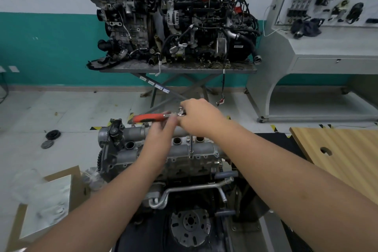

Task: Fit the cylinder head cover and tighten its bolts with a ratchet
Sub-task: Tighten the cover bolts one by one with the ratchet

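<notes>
Covering ratchet head, right hand, bolt unseen

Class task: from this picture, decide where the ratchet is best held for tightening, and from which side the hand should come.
Grip the ratchet by its orange handle, coming from the left end. The handle lies roughly level and sticks out leftward, while the right hand covers the head over the upright extension bar. The left hand is already at the handle.

Even bright indoor light, soft shadows, wide-angle edge distortion, slight blur
</notes>
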`<state>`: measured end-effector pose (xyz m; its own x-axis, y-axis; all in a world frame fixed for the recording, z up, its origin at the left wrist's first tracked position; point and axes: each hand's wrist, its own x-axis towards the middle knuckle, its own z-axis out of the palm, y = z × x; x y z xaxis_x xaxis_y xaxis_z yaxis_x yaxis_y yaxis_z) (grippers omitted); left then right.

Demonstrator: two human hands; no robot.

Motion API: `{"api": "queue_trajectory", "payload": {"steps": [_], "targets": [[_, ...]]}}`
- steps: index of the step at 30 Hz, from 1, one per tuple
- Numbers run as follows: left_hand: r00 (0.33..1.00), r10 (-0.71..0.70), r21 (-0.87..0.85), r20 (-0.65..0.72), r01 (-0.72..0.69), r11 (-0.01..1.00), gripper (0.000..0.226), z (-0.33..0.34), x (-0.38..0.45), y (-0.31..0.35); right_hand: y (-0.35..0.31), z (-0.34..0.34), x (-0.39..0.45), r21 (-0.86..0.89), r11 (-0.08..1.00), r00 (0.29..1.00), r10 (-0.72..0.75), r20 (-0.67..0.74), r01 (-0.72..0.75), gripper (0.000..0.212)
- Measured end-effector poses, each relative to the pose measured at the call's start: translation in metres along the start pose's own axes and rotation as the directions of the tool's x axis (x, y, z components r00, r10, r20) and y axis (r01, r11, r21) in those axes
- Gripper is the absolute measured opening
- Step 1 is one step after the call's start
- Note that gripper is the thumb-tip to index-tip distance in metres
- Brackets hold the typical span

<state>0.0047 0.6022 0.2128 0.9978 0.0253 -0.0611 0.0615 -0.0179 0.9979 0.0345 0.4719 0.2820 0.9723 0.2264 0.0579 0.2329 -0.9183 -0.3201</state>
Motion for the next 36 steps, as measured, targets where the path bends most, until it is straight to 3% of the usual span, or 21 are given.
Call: {"api": "queue_trajectory", "payload": {"steps": [3,6,7,9,10,12,14,16,21,23,25,27,28,31,32,33,34,35,36], "targets": [[0.956,-0.262,-0.268,-0.132,0.22,0.938,0.05,0.026,0.01,0.026,0.004,0.013,-0.003,0.443,0.896,0.999,0.033,0.003,-0.031,0.016],[0.928,-0.353,-0.311,-0.117,0.304,0.901,0.027,0.036,0.025,0.043,0.017,0.036,-0.015,0.761,0.647,0.999,0.033,0.022,-0.038,0.021],[0.931,-0.358,-0.282,-0.072,0.325,0.903,0.022,0.037,0.028,0.047,0.023,0.045,-0.018,0.769,0.636,0.998,0.045,0.039,-0.059,0.021],[0.941,-0.337,-0.099,-0.013,0.334,0.937,0.016,0.038,0.034,0.055,0.034,0.06,-0.022,0.594,0.799,0.996,0.069,0.053,-0.087,0.009],[0.95,-0.313,0.061,0.006,0.312,0.948,0.015,0.038,0.037,0.059,0.039,0.066,-0.023,0.444,0.89,0.994,0.072,0.083,-0.102,0.011],[0.96,-0.267,0.383,0.078,0.219,0.897,0.017,0.038,0.042,0.071,0.044,0.075,-0.023,0.172,0.972,0.973,0.126,0.191,-0.159,0.034],[0.961,-0.222,0.67,0.165,0.056,0.74,0.023,0.041,0.045,0.084,0.045,0.081,-0.023,0.009,0.985,0.947,0.165,0.276,-0.175,0.045],[0.95,-0.168,0.865,0.263,-0.155,0.478,0.026,0.047,0.044,0.094,0.046,0.085,-0.019,-0.074,0.979,0.926,0.204,0.318,-0.19,0.036],[0.878,0.044,0.879,0.476,-0.475,-0.036,0.022,0.06,0.034,0.088,0.05,0.084,-0.01,-0.1,0.987,0.903,0.156,0.399,-0.127,0.032],[0.765,0.202,0.791,0.611,-0.578,-0.203,0.03,0.054,0.031,0.075,0.05,0.079,-0.007,-0.096,0.99,0.897,0.136,0.42,-0.105,0.04],[0.552,0.43,0.685,0.714,-0.678,-0.267,0.029,0.042,0.029,0.057,0.05,0.08,-0.005,-0.143,0.987,0.914,0.118,0.388,-0.067,0.043],[0.399,0.677,0.675,0.618,-0.711,-0.198,0.036,0.032,0.029,0.035,0.047,0.081,-0.007,-0.171,0.985,0.943,0.078,0.323,-0.022,0.044],[0.397,0.759,0.704,0.516,-0.702,-0.112,0.041,0.029,0.03,0.026,0.046,0.081,-0.009,-0.125,0.992,0.946,0.068,0.317,-0.029,0.043],[0.574,0.775,0.695,0.263,-0.67,0.26,0.049,0.036,0.026,0.002,0.04,0.076,-0.009,0.162,0.974,0.931,0.095,0.352,-0.16,0.039],[0.667,0.716,0.598,0.207,-0.665,0.447,0.052,0.041,0.024,-0.001,0.041,0.072,-0.005,0.101,0.978,0.905,0.124,0.407,-0.18,0.042],[0.75,0.645,0.433,0.147,-0.635,0.64,0.055,0.047,0.019,-0.003,0.04,0.07,-0.004,0.039,0.972,0.859,0.186,0.478,-0.233,0.028],[0.831,0.552,0.213,0.068,-0.552,0.806,0.055,0.053,0.012,-0.003,0.041,0.07,-0.003,-0.035,0.986,0.856,0.157,0.493,-0.161,0.031],[0.908,0.419,-0.026,-0.007,-0.419,0.908,0.054,0.06,0.007,-0.001,0.037,0.068,-0.002,-0.108,0.992,0.859,0.115,0.499,-0.069,0.035],[0.966,0.254,-0.207,-0.054,-0.259,0.943,0.055,0.065,0.004,0.001,0.038,0.07,0.0,-0.14,0.989,0.839,0.116,0.531,-0.048,0.036]]}}
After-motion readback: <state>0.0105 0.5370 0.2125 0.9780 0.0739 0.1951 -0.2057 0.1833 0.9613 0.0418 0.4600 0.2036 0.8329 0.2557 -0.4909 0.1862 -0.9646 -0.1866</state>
